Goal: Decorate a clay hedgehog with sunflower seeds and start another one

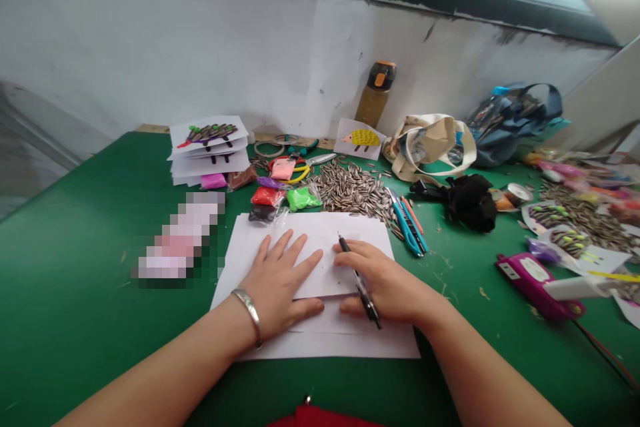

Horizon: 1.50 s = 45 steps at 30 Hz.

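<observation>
White paper sheets [360, 343] lie stacked in front of me on the green table, a smaller sheet on top of larger ones. My left hand [283, 280] rests flat on them with its fingers spread, a silver bangle on the wrist. In my right hand [385, 283] is a black pen [364, 290], held between thumb and fingers, its tip pointing away from me over the paper. The right fingertips touch the paper. Just beyond the sheets are a heap of striped sunflower seeds [350, 187] and small packets of coloured clay, including a green one [303, 198] and a red one [267, 196].
At the back left, a stack of seed-decorated cards [210, 147]. A blue utility knife [407, 227] lies right of the paper. Behind stand a bottle [375, 93], a hedgehog picture [361, 139] and a cloth bag [433, 143]. A magenta glue gun-like device [540, 283] sits far right.
</observation>
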### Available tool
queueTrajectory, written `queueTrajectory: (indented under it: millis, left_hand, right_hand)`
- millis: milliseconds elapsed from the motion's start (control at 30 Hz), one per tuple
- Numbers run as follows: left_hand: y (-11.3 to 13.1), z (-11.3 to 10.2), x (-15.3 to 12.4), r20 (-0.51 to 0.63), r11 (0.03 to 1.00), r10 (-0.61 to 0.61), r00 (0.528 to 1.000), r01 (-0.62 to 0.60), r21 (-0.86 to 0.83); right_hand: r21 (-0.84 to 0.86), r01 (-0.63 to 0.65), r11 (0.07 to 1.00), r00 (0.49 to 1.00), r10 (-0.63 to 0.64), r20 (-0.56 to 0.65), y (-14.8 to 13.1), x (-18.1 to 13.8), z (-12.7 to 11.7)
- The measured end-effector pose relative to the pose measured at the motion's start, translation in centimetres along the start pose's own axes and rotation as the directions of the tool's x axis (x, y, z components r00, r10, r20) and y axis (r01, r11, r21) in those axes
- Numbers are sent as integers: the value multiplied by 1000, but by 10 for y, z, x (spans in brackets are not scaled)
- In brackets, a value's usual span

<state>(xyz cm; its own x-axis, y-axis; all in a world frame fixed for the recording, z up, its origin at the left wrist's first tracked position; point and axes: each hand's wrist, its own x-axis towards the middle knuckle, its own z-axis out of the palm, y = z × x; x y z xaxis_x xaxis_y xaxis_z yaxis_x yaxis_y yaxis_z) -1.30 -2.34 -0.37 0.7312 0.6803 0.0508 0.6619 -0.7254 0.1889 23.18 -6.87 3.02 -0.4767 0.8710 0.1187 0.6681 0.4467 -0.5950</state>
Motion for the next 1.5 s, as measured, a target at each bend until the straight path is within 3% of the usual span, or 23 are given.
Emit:
queueTrajectory:
  millis: [267, 633, 967, 1233, 1367, 1500]
  left_hand:
    - [0, -4, 0, 53, 1000, -5, 999, 6, -18]
    - [4, -8, 3, 118, 999, -39, 992, 40, -11]
    - [4, -8, 2, 118, 999, -38, 992, 40, -15]
    - [5, -8, 2, 107, 1000, -30, 994, 30, 4]
    - [7, -9, 1, 102, 1000, -17, 995, 16, 16]
    - [9, -10, 0, 97, 1000, -14, 995, 12, 18]
  right_hand:
    - [8, -26, 1000, 1000, 26, 1, -2, 0, 0]
    - [-52, 27, 998, 993, -33, -111, 4, 3, 15]
    - [-77, 40, 996, 989, -51, -142, 6, 5, 18]
    - [-54, -53, 997, 989, 45, -144, 7, 18, 17]
    - [-30, -135, 990, 960, 123, -250, 16, 19, 13]
    - [-116, -191, 975, 944, 150, -295, 25, 16, 13]
